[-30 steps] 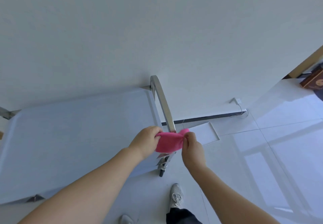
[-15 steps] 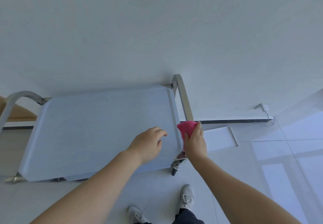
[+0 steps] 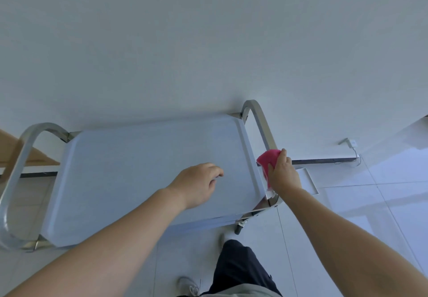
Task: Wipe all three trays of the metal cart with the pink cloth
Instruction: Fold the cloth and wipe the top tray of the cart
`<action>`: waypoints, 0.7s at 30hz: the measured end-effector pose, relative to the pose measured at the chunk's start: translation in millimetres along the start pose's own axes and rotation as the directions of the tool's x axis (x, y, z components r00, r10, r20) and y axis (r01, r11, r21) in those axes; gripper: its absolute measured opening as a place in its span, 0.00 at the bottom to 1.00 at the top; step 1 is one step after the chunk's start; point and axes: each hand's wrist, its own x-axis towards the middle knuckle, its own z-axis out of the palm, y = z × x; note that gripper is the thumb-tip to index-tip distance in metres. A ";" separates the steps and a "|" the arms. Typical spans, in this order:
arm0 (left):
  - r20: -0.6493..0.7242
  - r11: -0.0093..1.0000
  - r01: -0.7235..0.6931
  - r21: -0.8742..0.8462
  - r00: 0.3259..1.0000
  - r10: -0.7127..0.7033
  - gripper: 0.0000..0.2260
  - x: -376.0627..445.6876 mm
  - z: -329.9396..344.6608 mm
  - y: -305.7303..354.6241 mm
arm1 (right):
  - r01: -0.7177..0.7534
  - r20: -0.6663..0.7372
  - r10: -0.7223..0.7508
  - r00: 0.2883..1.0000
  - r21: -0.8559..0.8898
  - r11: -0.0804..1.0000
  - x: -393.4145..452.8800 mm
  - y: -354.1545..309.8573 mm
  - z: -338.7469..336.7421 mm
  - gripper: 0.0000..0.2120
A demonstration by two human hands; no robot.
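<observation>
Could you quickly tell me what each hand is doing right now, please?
Left hand: open, fingers loosely curled over the pale top tray, holding nothing.
Right hand: grips the bunched pink cloth.

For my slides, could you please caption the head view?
Right hand holds pink cloth at cart's top tray; left hand hovers.

Pink cloth (image 3: 266, 161) is gripped by right hand (image 3: 283, 174) beside cart's top tray (image 3: 129, 171); left hand (image 3: 196, 185) is held open over tray.
</observation>
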 end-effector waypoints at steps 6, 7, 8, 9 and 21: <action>-0.049 0.997 0.046 -0.059 0.998 -0.049 0.11 16.4 -13.2 -11.8 | 0.002 0.064 0.003 0.998 -0.083 0.997 36.2 -15.7 -7.6 0.27; -0.061 0.996 0.059 -0.072 0.996 -0.064 0.11 20.4 -16.0 -11.9 | 0.003 0.073 0.004 0.997 -0.093 0.996 42.6 -18.3 -8.0 0.27; -0.072 0.995 0.065 -0.080 0.995 -0.071 0.11 25.3 -18.7 -11.8 | 0.005 0.079 0.004 0.997 -0.103 0.995 48.7 -21.2 -8.2 0.27; -0.081 0.994 0.066 -0.084 0.994 -0.073 0.10 30.5 -21.7 -11.6 | 0.009 0.085 0.001 0.996 -0.111 0.994 55.3 -24.7 -8.5 0.27; -0.127 0.955 0.248 -0.165 0.955 -0.270 0.09 74.6 -37.6 -30.7 | 0.038 0.156 -0.018 0.988 -0.131 0.991 180.5 -97.3 -18.6 0.33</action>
